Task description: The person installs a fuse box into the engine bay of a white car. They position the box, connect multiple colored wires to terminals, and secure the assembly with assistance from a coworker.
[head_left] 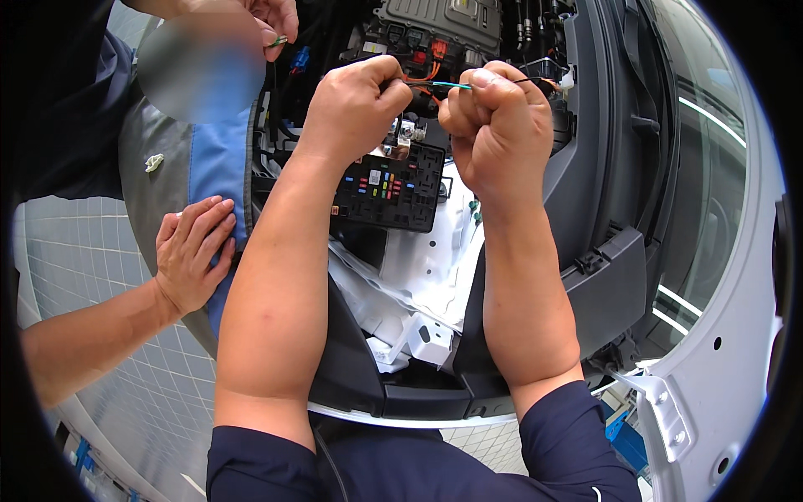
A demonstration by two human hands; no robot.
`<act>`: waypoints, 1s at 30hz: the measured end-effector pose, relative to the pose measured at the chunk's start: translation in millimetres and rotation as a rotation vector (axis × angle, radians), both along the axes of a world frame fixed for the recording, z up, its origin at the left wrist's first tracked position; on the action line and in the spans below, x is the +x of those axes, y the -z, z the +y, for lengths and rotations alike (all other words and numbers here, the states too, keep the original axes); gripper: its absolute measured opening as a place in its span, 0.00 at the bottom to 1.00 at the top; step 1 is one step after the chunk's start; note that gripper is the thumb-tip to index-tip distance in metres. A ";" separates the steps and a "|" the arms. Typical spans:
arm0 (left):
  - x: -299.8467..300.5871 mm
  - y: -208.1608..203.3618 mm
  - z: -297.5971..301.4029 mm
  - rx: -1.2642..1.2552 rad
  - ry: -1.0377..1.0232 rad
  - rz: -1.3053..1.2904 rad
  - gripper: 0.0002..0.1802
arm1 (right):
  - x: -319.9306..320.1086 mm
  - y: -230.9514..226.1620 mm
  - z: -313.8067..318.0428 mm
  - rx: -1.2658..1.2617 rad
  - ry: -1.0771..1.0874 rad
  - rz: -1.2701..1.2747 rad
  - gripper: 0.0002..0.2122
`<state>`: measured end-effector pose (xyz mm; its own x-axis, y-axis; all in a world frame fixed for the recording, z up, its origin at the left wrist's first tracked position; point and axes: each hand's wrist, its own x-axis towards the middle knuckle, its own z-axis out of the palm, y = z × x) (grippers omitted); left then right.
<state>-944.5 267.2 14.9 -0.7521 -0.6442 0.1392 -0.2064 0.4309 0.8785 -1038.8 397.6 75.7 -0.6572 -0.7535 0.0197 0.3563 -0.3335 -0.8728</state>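
Observation:
Over the engine bay, both my arms reach forward with the fists close together at chest width. My left hand (pixel 355 109) is closed in a pinch on thin wires. From there a green wire (pixel 449 84) runs across the gap to my right hand (pixel 502 125), whose thumb and fingers pinch it. Orange wires (pixel 435 72) show just behind the gap, and a thin black wire (pixel 529 80) comes out beyond my right fist. Below the fists lies a black fuse box (pixel 389 188) with small coloured fuses. The wire ends inside my fingers are hidden.
A grey metal unit (pixel 443 23) with an orange connector sits beyond my hands. At left, another person's hand (pixel 196 255) rests on a grey-and-blue fender cover (pixel 222 159). Farther up, fingers (pixel 276 29) hold something small and green. The windscreen (pixel 703 142) lies right.

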 end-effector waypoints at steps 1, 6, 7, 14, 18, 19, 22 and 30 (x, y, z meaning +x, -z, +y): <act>0.0 0.8 0.4 0.001 -0.001 -0.003 0.10 | -0.7 -0.7 0.3 -0.016 0.012 -0.016 0.10; 5.4 -2.4 0.4 0.227 0.132 0.060 0.08 | -21.9 -7.4 10.1 -0.077 0.104 -0.136 0.16; 7.6 -2.3 -1.5 0.323 0.167 0.108 0.08 | -25.7 -4.5 9.9 -0.093 0.145 -0.196 0.16; 13.3 -18.6 4.6 0.368 0.243 0.239 0.05 | -28.2 0.5 8.3 -0.036 0.191 -0.226 0.18; 11.8 -14.8 3.7 0.359 0.189 0.255 0.06 | -29.1 3.2 8.5 -0.033 0.119 -0.196 0.18; 10.4 -11.4 4.1 0.364 0.172 0.284 0.07 | -28.8 4.1 8.6 -0.032 0.108 -0.198 0.19; 8.1 -8.4 1.9 0.420 0.157 0.321 0.10 | -30.7 5.3 9.6 -0.019 0.075 -0.180 0.19; 9.9 -27.2 10.6 0.379 0.232 0.218 0.20 | -18.9 5.8 3.9 0.154 0.018 -0.080 0.15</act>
<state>-934.5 277.8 42.1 -0.8610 -0.4991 0.0975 0.0631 0.0854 0.9943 -1057.7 401.5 69.8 -0.6658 -0.7313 -0.1478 0.4217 -0.2054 -0.8832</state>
